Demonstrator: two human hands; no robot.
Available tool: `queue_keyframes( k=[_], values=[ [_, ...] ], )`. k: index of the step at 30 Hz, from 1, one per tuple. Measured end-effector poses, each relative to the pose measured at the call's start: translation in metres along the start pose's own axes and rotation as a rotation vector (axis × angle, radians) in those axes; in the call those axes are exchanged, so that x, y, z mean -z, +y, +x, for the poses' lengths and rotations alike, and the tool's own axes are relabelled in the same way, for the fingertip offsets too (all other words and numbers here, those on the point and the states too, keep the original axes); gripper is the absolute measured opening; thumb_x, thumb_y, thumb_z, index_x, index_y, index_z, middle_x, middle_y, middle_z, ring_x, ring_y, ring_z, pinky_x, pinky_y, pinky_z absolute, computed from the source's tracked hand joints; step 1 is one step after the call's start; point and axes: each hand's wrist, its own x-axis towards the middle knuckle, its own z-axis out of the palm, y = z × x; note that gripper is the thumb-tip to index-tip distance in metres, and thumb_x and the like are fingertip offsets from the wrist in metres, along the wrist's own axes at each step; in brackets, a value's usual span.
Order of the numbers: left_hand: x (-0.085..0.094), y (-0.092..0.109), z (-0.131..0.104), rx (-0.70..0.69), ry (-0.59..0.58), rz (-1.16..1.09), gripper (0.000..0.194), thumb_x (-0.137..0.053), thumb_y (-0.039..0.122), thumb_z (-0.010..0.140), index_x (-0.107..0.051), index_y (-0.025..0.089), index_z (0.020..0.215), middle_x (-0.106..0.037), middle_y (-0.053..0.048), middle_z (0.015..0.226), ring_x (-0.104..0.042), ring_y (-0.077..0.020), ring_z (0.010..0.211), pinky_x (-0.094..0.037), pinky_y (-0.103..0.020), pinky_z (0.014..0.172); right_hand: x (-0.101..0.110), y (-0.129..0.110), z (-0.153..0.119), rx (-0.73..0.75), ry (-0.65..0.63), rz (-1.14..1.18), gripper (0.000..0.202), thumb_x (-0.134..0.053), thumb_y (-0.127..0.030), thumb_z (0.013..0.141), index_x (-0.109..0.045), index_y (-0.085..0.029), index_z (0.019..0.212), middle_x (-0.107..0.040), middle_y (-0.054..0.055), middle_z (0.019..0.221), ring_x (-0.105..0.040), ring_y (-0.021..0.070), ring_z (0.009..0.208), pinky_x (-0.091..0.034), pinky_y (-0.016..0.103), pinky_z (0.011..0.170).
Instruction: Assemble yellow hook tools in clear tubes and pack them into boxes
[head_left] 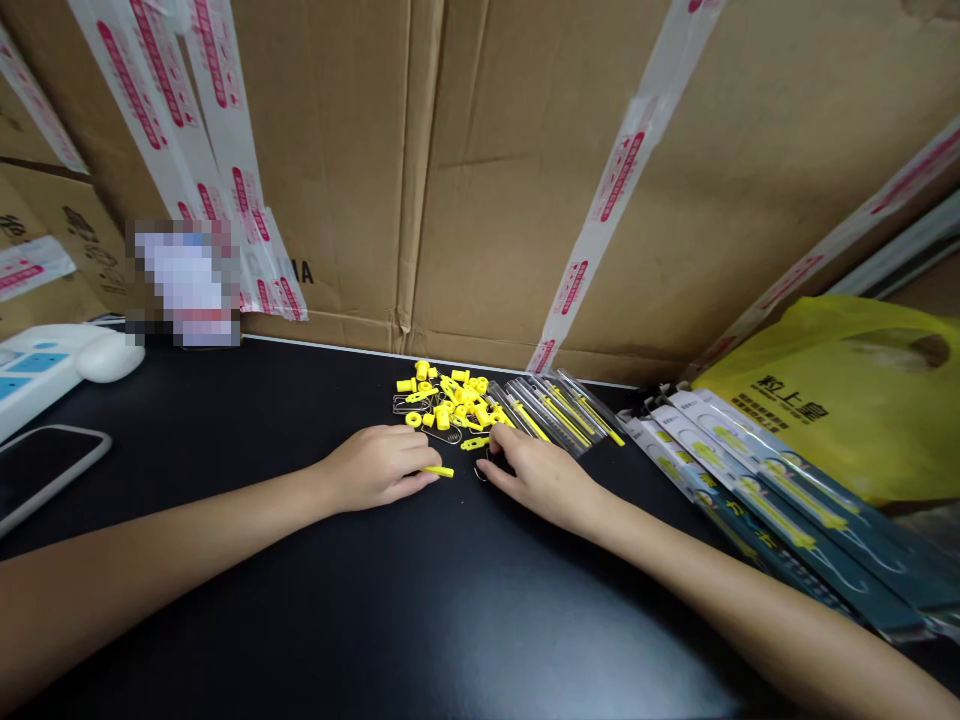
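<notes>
My left hand (380,467) is closed around a thin yellow plastic rod (442,471), with its end sticking out past the fingertips to the right. Across from it, my right hand (541,474) has its thumb and forefinger curled round a small curved metal wire (481,474); the rest of the wire is hidden by the fingers. Just beyond both hands lies a loose pile of small yellow plastic parts (452,398), caps and rings among them. Bent wire springs (445,433) lie mixed in along the near edge of the pile.
Clear plastic tubes with yellow rods (553,410) lie right of the pile. Farther right are packaged cards (780,500) and a yellow plastic bag (847,400). A phone (49,465) and a white power strip (45,365) sit left. Cardboard boxes (517,190) stand behind the black table (420,620).
</notes>
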Motion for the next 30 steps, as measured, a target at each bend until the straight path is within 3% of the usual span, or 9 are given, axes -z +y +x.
queue_keyframes(
  k=[4,10,18,21,26,30],
  values=[
    [0.000,0.000,0.000,-0.005,0.014,-0.001,0.022,-0.043,0.027,0.094,-0.063,0.019,0.092,-0.063,-0.001,0.078,-0.057,-0.0137,0.072,-0.041,-0.025,0.068,0.003,0.001,0.000,-0.031,-0.014,-0.100,0.010,-0.050,-0.027,0.087,-0.052,-0.018,0.091,-0.064,0.006,0.086,-0.060,0.0187,0.070,-0.034,0.026,0.058],
    [-0.001,0.000,0.000,0.002,0.020,-0.013,0.022,-0.043,0.027,0.094,-0.063,0.019,0.093,-0.062,-0.001,0.078,-0.057,-0.0132,0.072,-0.042,-0.024,0.068,0.013,0.005,-0.001,0.034,-0.071,-0.141,0.010,-0.051,-0.011,0.079,-0.054,-0.018,0.073,-0.061,0.004,0.079,-0.054,0.0138,0.063,-0.029,0.025,0.054],
    [-0.001,-0.001,0.000,0.003,0.008,-0.011,0.022,-0.043,0.027,0.094,-0.063,0.019,0.093,-0.063,-0.001,0.079,-0.058,-0.0133,0.073,-0.042,-0.025,0.070,0.017,0.003,-0.003,0.139,-0.217,0.173,0.010,-0.057,-0.009,0.068,-0.054,-0.018,0.069,-0.057,-0.002,0.070,-0.049,0.0099,0.059,-0.033,0.021,0.055],
    [-0.001,0.000,0.000,0.002,0.020,-0.009,0.023,-0.042,0.028,0.095,-0.063,0.019,0.093,-0.063,-0.001,0.078,-0.058,-0.0133,0.073,-0.042,-0.024,0.069,0.014,0.001,-0.003,0.167,-0.192,0.204,0.010,-0.056,-0.008,0.070,-0.054,-0.018,0.073,-0.056,-0.002,0.072,-0.049,0.0099,0.061,-0.034,0.021,0.056],
    [-0.001,0.000,0.000,0.006,0.020,-0.012,0.023,-0.042,0.028,0.094,-0.063,0.019,0.091,-0.062,-0.001,0.077,-0.057,-0.0131,0.072,-0.042,-0.024,0.068,0.007,-0.003,-0.004,0.193,-0.046,0.096,0.013,-0.053,-0.010,0.075,-0.049,-0.019,0.083,-0.054,0.003,0.090,-0.049,0.0121,0.068,-0.036,0.023,0.058],
    [-0.002,0.000,0.000,0.010,0.002,-0.016,0.022,-0.042,0.028,0.095,-0.062,0.019,0.092,-0.062,-0.001,0.078,-0.057,-0.0135,0.072,-0.041,-0.025,0.069,0.005,-0.006,-0.001,0.144,-0.055,-0.002,0.018,-0.049,-0.008,0.077,-0.049,-0.019,0.091,-0.057,0.004,0.093,-0.054,0.0142,0.072,-0.037,0.024,0.060]
  ],
)
